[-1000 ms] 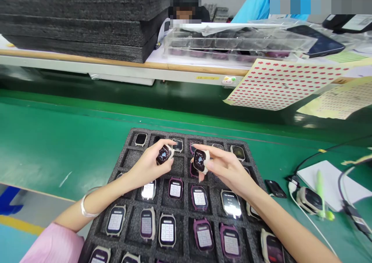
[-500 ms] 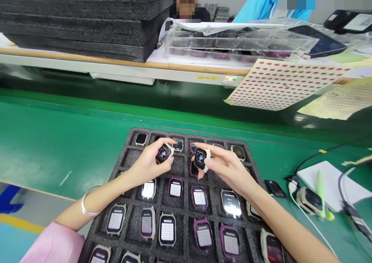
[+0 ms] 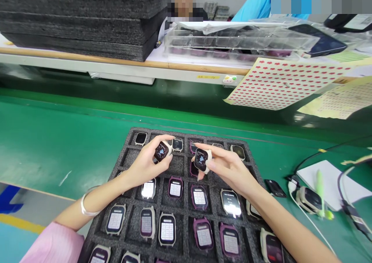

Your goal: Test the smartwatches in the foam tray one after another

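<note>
My left hand point(image 3: 151, 157) is closed around a smartwatch point(image 3: 162, 151) without a strap, its dark screen lit with a blue figure. In my right hand point(image 3: 223, 164) is a second smartwatch point(image 3: 201, 159) with a pale case and a similar lit screen, gripped between thumb and fingers. Both hands are above a black foam tray point(image 3: 186, 222), whose compartments hold several watch bodies. Among these are a purple-cased watch point(image 3: 175, 187) with a white list on its screen and a silver one point(image 3: 231, 203) showing glare. My hands hide some compartments behind them.
Foam slabs point(image 3: 87, 22) are stacked on a shelf at the back left, beside clear plastic trays point(image 3: 232, 42). A sticker sheet point(image 3: 270, 84) hangs over the shelf edge. To the right lie cables, a watch point(image 3: 309, 199) and a green pen point(image 3: 321, 189). Two people are across the shelf.
My left hand has shifted slightly up and left with its smartwatch. The smartwatch in my right hand has tilted a little; the tray stays in place.
</note>
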`<state>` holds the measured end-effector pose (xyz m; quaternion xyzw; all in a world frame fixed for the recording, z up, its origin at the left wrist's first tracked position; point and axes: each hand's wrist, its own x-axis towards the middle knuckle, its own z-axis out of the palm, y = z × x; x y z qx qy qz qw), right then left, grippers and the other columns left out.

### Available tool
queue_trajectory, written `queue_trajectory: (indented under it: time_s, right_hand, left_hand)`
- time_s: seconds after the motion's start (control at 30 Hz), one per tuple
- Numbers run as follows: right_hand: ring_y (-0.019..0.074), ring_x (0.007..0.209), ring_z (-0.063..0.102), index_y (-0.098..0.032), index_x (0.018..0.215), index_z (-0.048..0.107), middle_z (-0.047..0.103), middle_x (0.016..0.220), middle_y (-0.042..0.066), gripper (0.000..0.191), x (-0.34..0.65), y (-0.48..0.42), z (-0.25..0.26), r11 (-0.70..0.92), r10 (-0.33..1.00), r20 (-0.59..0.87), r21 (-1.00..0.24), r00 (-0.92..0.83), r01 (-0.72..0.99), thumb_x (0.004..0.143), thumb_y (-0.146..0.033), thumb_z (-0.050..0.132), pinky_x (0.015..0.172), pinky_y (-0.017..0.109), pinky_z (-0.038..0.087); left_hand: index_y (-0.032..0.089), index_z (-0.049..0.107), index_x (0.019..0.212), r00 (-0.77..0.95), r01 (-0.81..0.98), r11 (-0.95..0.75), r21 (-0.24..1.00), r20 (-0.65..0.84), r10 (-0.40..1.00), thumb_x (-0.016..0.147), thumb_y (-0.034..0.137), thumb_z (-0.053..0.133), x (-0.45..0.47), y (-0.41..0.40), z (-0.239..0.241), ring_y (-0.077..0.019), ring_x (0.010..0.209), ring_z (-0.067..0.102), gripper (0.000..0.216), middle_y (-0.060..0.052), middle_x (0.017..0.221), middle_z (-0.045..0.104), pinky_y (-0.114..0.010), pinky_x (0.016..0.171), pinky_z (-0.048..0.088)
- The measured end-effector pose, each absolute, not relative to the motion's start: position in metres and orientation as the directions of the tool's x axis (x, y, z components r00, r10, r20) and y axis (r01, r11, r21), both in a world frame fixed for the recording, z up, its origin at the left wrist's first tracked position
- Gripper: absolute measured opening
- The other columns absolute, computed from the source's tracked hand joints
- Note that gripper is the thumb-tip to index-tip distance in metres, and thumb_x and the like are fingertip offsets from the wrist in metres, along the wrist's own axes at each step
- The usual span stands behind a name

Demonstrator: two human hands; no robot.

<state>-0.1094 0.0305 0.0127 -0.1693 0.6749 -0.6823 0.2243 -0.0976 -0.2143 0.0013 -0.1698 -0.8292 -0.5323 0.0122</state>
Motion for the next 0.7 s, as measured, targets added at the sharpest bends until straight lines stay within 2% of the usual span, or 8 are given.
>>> queue_trajectory:
  time_s: [0.13, 0.2, 0.33, 0.43, 0.5, 0.6, 0.7]
  right_hand:
    - [0.0216, 0.073, 0.069, -0.017, 0.132, 0.051, 0.070, 0.078, 0.004, 0.047, -0.109, 0.030, 0.014, 0.023, -0.558, -0.084, -0.996, -0.825, 0.086, 0.089, -0.032, 0.058, 0.086, 0.043, 0.047]
    - [0.0217, 0.076, 0.069, -0.017, 0.135, 0.048, 0.071, 0.079, 0.005, 0.048, -0.109, 0.028, 0.014, 0.028, -0.564, -0.101, -0.994, -0.819, 0.103, 0.090, -0.031, 0.056, 0.086, 0.043, 0.047]
    - [0.0206, 0.077, 0.068, -0.018, 0.135, 0.045, 0.069, 0.090, 0.008, 0.048, -0.110, 0.024, 0.012, -0.032, -0.562, -0.152, -0.978, -0.813, 0.206, 0.090, -0.027, 0.056, 0.072, 0.036, 0.052]
    - [0.0194, 0.076, 0.066, -0.019, 0.129, 0.050, 0.067, 0.100, 0.010, 0.043, -0.111, 0.022, 0.009, -0.090, -0.554, -0.168, -0.962, -0.816, 0.259, 0.088, -0.027, 0.058, 0.062, 0.031, 0.053]
    - [0.0185, 0.073, 0.066, -0.019, 0.127, 0.052, 0.066, 0.104, 0.010, 0.042, -0.112, 0.020, 0.008, -0.101, -0.532, -0.173, -0.959, -0.829, 0.265, 0.087, -0.027, 0.059, 0.057, 0.030, 0.053]
    - [0.0169, 0.066, 0.066, -0.019, 0.129, 0.050, 0.066, 0.106, 0.011, 0.045, -0.111, 0.019, 0.008, -0.077, -0.484, -0.190, -0.963, -0.854, 0.258, 0.086, -0.027, 0.058, 0.051, 0.028, 0.052]
    - [0.0180, 0.065, 0.067, -0.018, 0.133, 0.048, 0.068, 0.097, 0.010, 0.049, -0.110, 0.019, 0.008, -0.053, -0.454, -0.197, -0.968, -0.869, 0.247, 0.086, -0.027, 0.058, 0.048, 0.027, 0.052]
  left_hand:
    - [0.021, 0.051, 0.118, -0.952, 0.270, 0.394, 0.879, 0.182, 0.246, 0.083, 0.019, 0.052, -0.100, -0.215, -0.002, -0.0155, 0.081, 0.060, 0.035, -0.003, 0.098, 0.060, -0.028, 0.078, 0.049]
    - [0.021, 0.047, 0.124, -0.958, 0.237, 0.364, 0.901, 0.155, 0.240, 0.083, 0.022, 0.055, -0.102, -0.214, -0.005, -0.0170, 0.087, 0.060, 0.042, -0.005, 0.102, 0.060, -0.030, 0.083, 0.049]
    - [0.020, 0.034, 0.136, -0.957, 0.058, 0.158, 0.986, 0.010, 0.289, 0.078, 0.027, 0.065, -0.105, -0.211, -0.009, -0.0199, 0.096, 0.060, 0.066, -0.008, 0.109, 0.061, -0.030, 0.078, 0.051]
    - [0.018, 0.046, 0.124, -0.931, -0.092, 0.004, 0.996, -0.087, 0.354, 0.076, 0.024, 0.066, -0.106, -0.208, -0.006, -0.0187, 0.087, 0.063, 0.052, -0.006, 0.101, 0.061, -0.027, 0.066, 0.053]
    - [0.018, 0.051, 0.113, -0.925, -0.160, -0.070, 0.985, -0.125, 0.360, 0.075, 0.021, 0.064, -0.106, -0.206, -0.002, -0.0184, 0.085, 0.063, 0.040, -0.005, 0.096, 0.060, -0.028, 0.064, 0.054]
    - [0.018, 0.051, 0.110, -0.914, -0.229, -0.132, 0.964, -0.167, 0.370, 0.074, 0.016, 0.061, -0.107, -0.205, 0.001, -0.0184, 0.088, 0.062, 0.037, -0.005, 0.094, 0.062, -0.031, 0.070, 0.056]
    - [0.019, 0.048, 0.113, -0.908, -0.232, -0.154, 0.960, -0.157, 0.388, 0.075, 0.012, 0.057, -0.106, -0.205, -0.002, -0.0186, 0.092, 0.062, 0.040, -0.005, 0.094, 0.063, -0.034, 0.074, 0.057]
